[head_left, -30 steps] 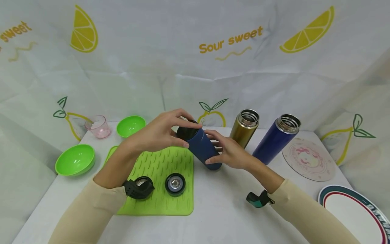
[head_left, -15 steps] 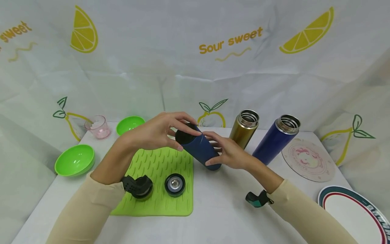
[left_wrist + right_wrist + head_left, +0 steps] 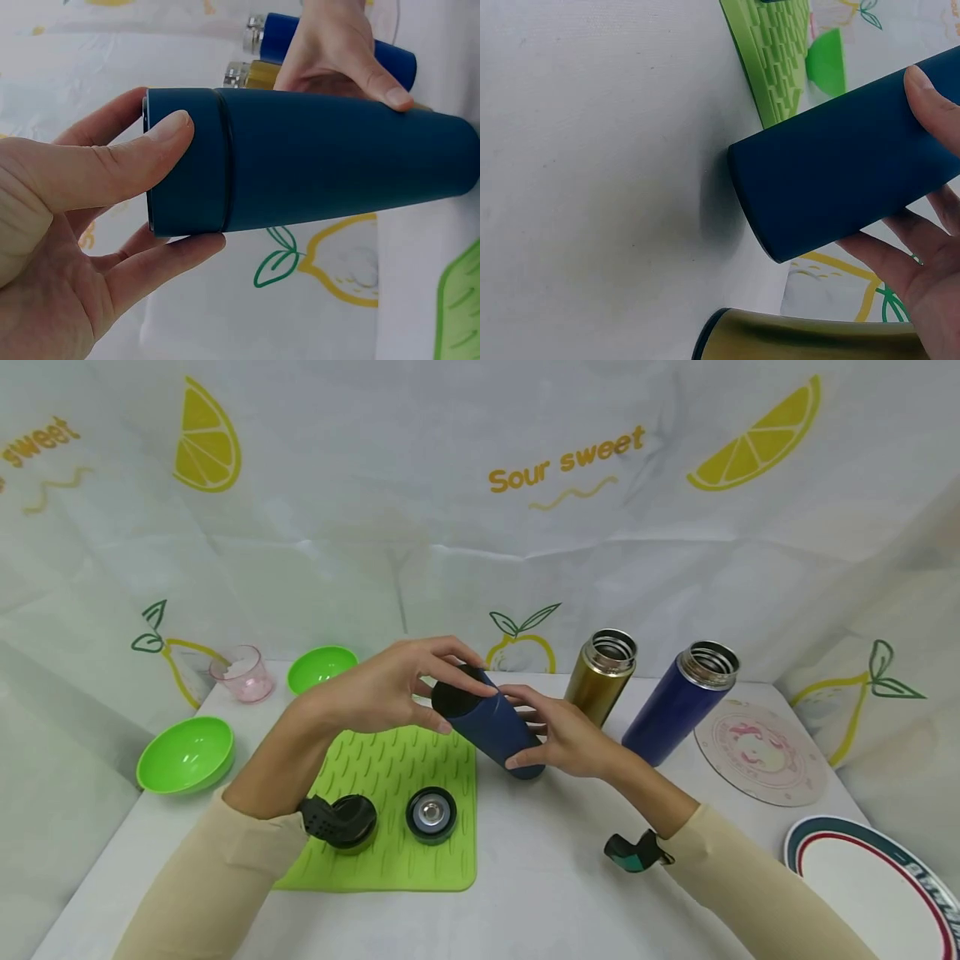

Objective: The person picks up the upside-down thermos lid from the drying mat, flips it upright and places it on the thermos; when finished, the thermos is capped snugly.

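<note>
Head view shows the white table (image 3: pixel 540 893) with the green mat (image 3: pixel 405 810) at near left. Above the mat's far right corner, the dark blue flask (image 3: pixel 491 727) is held tilted, base low. The right hand (image 3: pixel 570 735) wraps the body; the left hand (image 3: pixel 382 693) pinches the lid (image 3: pixel 184 172) between thumb and fingers. Judgement: the body should be kept fixed while only the lid is turned, the grip square on its rim. Two lids (image 3: pixel 390 817) lie on the mat.
</note>
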